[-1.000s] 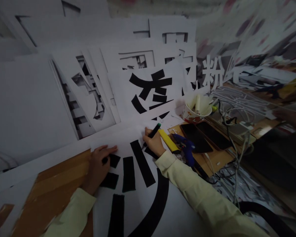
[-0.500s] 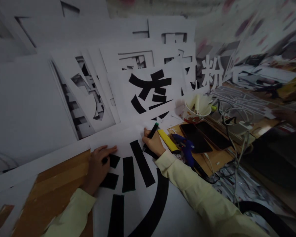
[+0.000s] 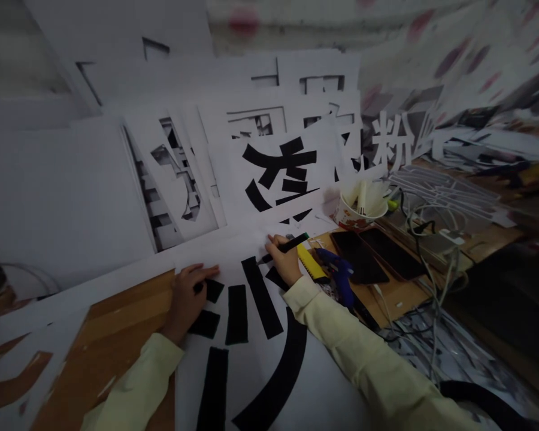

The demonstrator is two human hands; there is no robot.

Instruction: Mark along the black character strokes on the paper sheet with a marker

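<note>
A marker pen (image 3: pixel 287 245), black with a green end, is gripped in my right hand (image 3: pixel 285 260). Its tip points left, close to the upper end of a long black strip (image 3: pixel 261 296) on a white sheet (image 3: pixel 260 371). On the same sheet my left hand (image 3: pixel 191 296) rests with its index finger stretched out, touching a short black piece (image 3: pixel 213 290); a small dark spot between its fingers is unclear. Other black pieces lie nearby, among them a straight block (image 3: pixel 237 314) and a large curved band (image 3: pixel 281 377).
White boards with cut-out characters (image 3: pixel 179 173) lean at the back. To the right are a yellow cutter-like tool (image 3: pixel 311 263), a blue glue gun (image 3: pixel 339 272), two phones (image 3: pixel 359 257), a paper cup (image 3: pixel 362 203) and tangled cables (image 3: pixel 438 287). Bare wooden tabletop (image 3: pixel 112 329) shows at left.
The marker has swung from steep to nearly level, its tip now by the top of the long strip. My left hand stays on the short piece. The whole view has shifted slightly.
</note>
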